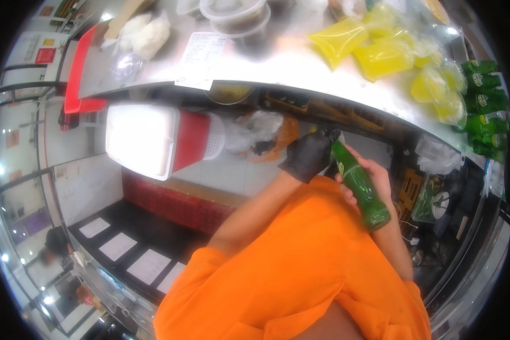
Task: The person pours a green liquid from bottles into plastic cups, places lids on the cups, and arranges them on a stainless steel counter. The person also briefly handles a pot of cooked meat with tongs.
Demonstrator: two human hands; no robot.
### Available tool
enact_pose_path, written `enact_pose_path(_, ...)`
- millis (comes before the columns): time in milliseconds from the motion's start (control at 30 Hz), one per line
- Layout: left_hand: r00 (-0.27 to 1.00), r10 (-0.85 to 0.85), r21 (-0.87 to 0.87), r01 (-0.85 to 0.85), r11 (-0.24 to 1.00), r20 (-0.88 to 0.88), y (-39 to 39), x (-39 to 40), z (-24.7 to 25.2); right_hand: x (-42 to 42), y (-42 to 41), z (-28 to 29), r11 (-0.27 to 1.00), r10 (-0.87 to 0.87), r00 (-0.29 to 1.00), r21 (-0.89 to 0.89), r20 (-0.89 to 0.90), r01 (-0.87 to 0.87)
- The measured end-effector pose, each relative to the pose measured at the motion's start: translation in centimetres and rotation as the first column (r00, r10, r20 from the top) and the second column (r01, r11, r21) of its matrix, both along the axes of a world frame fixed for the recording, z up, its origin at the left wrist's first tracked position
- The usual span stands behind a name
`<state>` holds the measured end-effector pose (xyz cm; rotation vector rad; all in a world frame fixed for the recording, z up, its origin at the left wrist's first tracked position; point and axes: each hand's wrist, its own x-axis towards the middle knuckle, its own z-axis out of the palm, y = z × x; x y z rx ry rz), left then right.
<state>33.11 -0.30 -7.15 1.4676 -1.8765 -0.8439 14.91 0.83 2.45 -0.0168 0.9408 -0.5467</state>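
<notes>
A green glass bottle is held at a slant in front of my orange shirt, its base toward me and its neck pointing up and left. My bare right hand wraps around its body from the right. My left hand, in a black glove, is curled closed at the bottle's mouth. The glove hides the mouth, so I cannot tell whether a cap is on it. A small yellow bit shows just beyond the glove; what it belongs to is hidden.
On the steel counter ahead lie yellow liquid-filled bags, a printed slip and lidded tubs. Several green bottles stand at its right end. Below are a red-and-white cooler box and plastic bags.
</notes>
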Motion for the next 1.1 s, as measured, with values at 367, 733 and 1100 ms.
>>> enact_pose_path(367,0.966,0.15,-0.085,-0.171,0.982,-0.211,0.6,0.6,7.0,-1.2,0.5,-0.9,0.426,0.144,0.785,-0.678,-0.603,-0.599)
enact_pose_path(733,0.759,0.338,0.284,-0.209,0.936,-0.556,-1.1,3.4,14.2,-3.6,-2.1,1.0,0.071,-0.443,0.797,-0.902,-0.41,-0.425)
enact_pose_path(1100,0.944,0.29,0.054,-0.285,0.957,-0.157,2.9,5.3,10.3,-2.7,-16.9,-2.6,-0.1,-0.974,0.205,-0.62,-0.1,-0.778)
